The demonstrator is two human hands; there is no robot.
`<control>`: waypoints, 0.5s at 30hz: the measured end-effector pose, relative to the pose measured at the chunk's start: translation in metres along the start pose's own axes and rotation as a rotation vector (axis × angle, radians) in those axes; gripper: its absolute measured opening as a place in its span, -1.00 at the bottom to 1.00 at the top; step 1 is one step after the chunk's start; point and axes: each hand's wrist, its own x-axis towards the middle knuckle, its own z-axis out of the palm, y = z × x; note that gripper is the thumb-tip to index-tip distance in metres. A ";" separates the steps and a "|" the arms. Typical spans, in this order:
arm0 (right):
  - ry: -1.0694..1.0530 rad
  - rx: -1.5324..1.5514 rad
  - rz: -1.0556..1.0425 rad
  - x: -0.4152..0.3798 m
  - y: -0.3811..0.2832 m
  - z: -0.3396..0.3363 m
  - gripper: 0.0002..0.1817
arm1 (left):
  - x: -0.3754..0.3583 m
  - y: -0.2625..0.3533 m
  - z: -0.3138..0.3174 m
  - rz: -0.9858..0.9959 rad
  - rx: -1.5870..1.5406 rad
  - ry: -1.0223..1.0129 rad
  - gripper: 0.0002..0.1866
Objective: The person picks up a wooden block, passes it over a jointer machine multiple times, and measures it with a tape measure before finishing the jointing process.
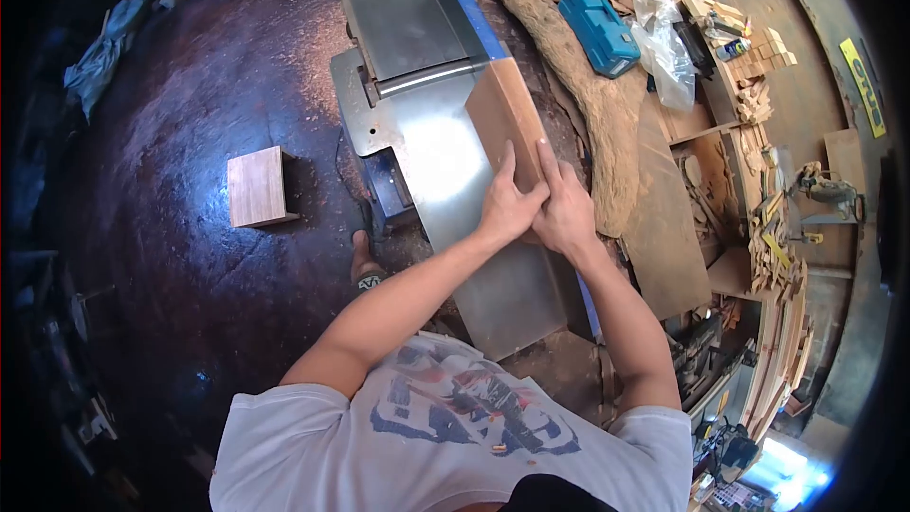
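Note:
A flat brown wooden board [502, 114] lies on the steel table of a jointer machine [431, 147], its far end close to the cutter gap. My left hand [509, 201] presses flat on the near end of the board, fingers pointing away from me. My right hand [561, 209] rests beside it, on the board's right near corner, index finger stretched along the edge next to the blue fence [472, 11]. Both palms are down on the wood.
A small wooden box [257, 187] stands on the dark floor to the left. Right of the machine lie a long rough log slab [592, 104], a blue tool case [597, 28], plastic sheeting and stacked offcuts [773, 256]. My foot [366, 265] is by the machine base.

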 end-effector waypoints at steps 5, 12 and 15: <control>0.065 -0.070 -0.075 0.057 -0.012 0.008 -0.02 | 0.053 0.003 -0.028 0.083 -0.048 0.049 0.08; 0.040 -0.116 -0.055 0.098 -0.028 0.006 -0.05 | 0.100 -0.013 -0.047 0.162 -0.079 0.036 0.09; 0.031 -0.134 -0.051 0.110 -0.031 0.006 -0.07 | 0.103 0.011 -0.058 0.117 -0.038 0.034 0.09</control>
